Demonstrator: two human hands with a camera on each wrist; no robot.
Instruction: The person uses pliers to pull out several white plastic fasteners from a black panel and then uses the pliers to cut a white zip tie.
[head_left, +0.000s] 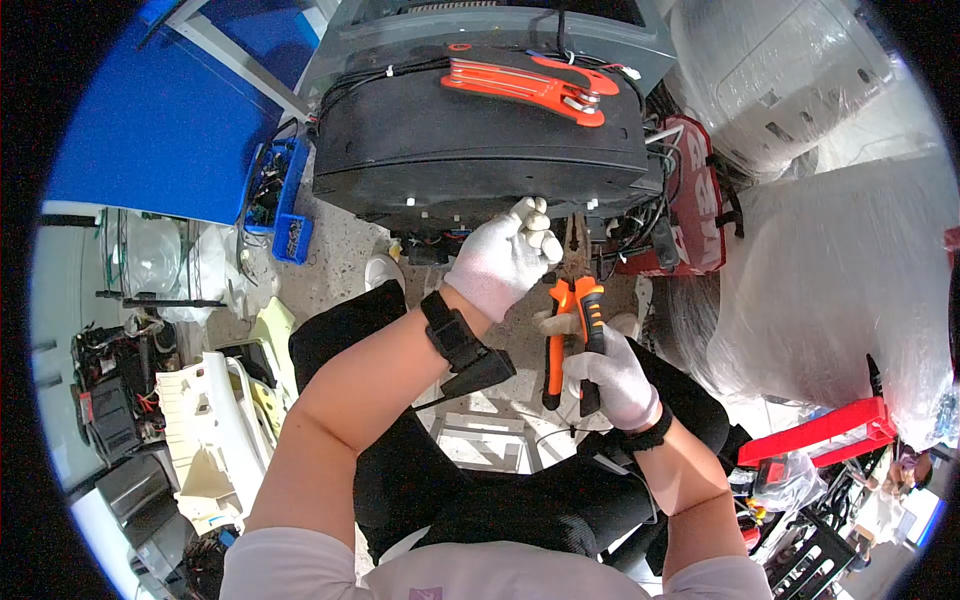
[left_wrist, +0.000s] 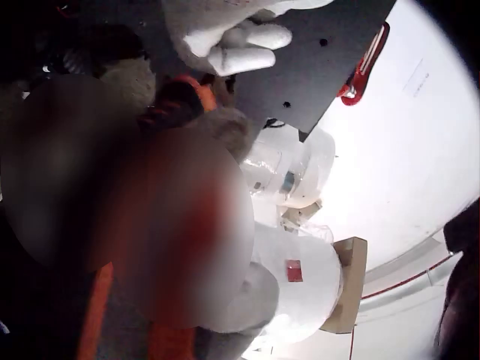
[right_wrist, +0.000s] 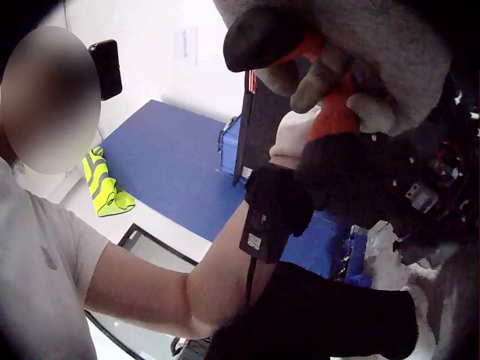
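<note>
- Blue tabletop (head_left: 150, 150); dark parts (head_left: 268, 185) in blue plastic bin (head_left: 296, 172).
- In curled white-gloved right hand (head_left: 620, 380): orange-black pliers (head_left: 590, 305), jaws and long axis forward.
- White-gloved left hand (head_left: 503, 258): fingers bent, hold unclear.

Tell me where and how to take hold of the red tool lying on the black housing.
I'd pinch the red tool across the middle of its long, straight body, coming from above: it lies lengthwise along the black housing, nothing covers it, and that spot avoids the metal fitting near one end.
</note>
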